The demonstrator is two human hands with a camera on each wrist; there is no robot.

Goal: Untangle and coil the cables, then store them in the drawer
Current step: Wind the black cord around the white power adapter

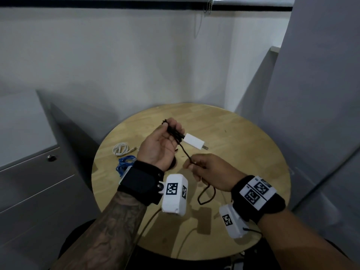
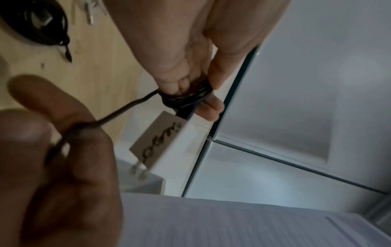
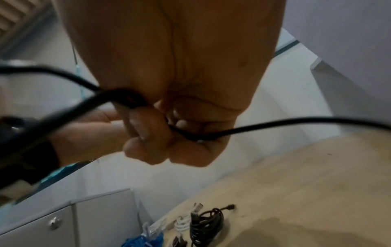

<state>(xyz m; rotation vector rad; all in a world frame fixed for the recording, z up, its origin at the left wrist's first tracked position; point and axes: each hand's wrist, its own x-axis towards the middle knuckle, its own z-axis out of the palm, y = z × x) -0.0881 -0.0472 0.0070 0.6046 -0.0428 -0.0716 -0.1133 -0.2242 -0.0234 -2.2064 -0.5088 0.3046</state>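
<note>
Above the round wooden table, my left hand holds a bundle of black cable wound round its fingers. A white charger plug sticks out of the bundle to the right. The left wrist view shows the wound black cable and the charger plug close up. My right hand pinches the loose run of the same cable lower right of the left hand. The cable's tail hangs in a loop under the right hand. In the right wrist view my right hand grips the cable.
A coiled white cable and a blue cable bundle lie on the table's left side. Another coiled black cable lies beside them. A grey drawer cabinet with a round lock stands left of the table.
</note>
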